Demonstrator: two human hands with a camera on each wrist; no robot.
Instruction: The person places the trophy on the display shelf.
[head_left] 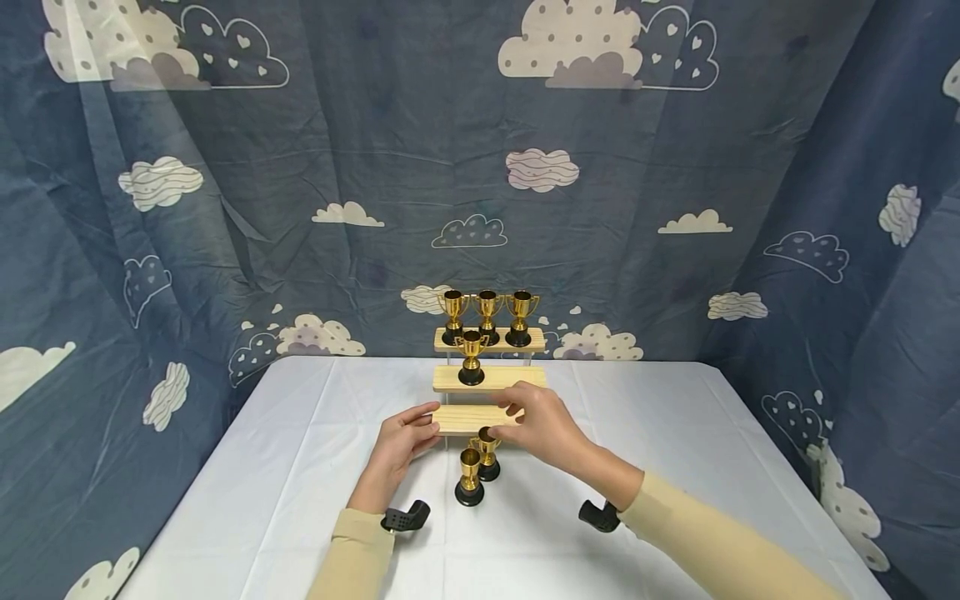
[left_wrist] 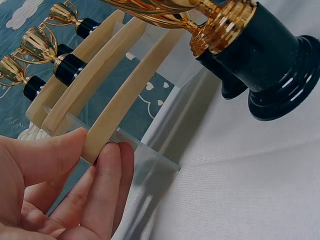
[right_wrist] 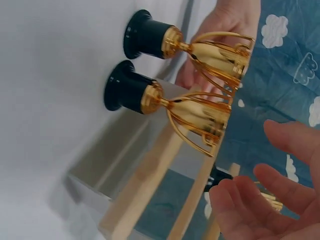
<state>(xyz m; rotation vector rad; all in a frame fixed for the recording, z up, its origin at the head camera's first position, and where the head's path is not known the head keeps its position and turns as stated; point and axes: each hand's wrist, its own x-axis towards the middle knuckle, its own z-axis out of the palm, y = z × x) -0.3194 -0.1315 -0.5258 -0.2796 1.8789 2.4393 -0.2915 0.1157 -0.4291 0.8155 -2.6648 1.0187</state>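
Note:
My left hand [head_left: 397, 450] pinches the left end of the lowest wooden shelf [head_left: 467, 421] between thumb and fingers, plainly seen in the left wrist view. Over that shelf's right part is my right hand [head_left: 546, 427], its fingers loosely bent with nothing between them in the right wrist view. Two small gold trophy cups with black bases stand upright on the table before the shelf: a front trophy [head_left: 469, 479] and a rear trophy [head_left: 488, 461]. In the head view my right thumb overlaps the rear trophy's rim. A single trophy [head_left: 472, 357] stands on the middle shelf [head_left: 517, 377].
The top shelf [head_left: 501, 347] carries a left trophy [head_left: 453, 317], a middle trophy [head_left: 487, 310] and a right trophy [head_left: 521, 318] in a row. Clear supports [left_wrist: 150, 149] hold the planks in steps. A white cloth covers the table [head_left: 300, 467]; a cloud-patterned curtain [head_left: 420, 125] hangs behind.

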